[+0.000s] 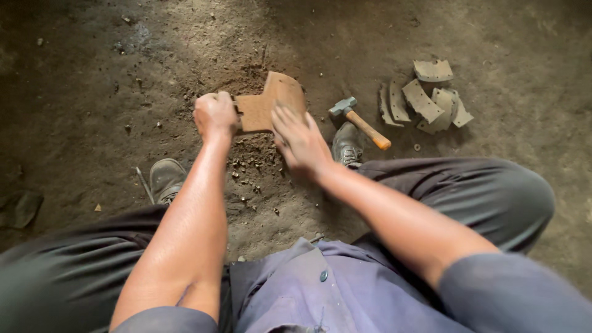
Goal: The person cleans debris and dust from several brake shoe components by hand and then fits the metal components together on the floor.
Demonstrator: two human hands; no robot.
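Two hands on one piece: my left hand (214,115) is clenched around the left edge of a rusty brown, T-shaped curved metal plate (269,103), and my right hand (297,140) lies on the plate's near right corner, fingers spread and flat, pressing rather than gripping. The plate stands tilted on the dirt floor (92,74), between my two grey shoes.

To handle this well, I judge the left grip should stay firm at the edge while the right palm keeps steady downward pressure, so the plate does not rock on the loose soil. The ground just under the plate is crumbly, with small clods scattered toward me; a slip there seems the main risk.

Right of the plate, just beyond my right shoe (347,145), lies a hammer with a grey steel head and orange wooden handle (361,122), untouched, head pointing back toward the plate. Farther right of the plate, well apart from it, sits a loose heap of pale grey curved lining strips (427,98), overlapping one another on the floor. My left shoe (166,179) is on the near left of the plate.

Containers: none in view. Strips, hammer and plate all rest straight on the floor; nothing is held in a box, tray or tin.
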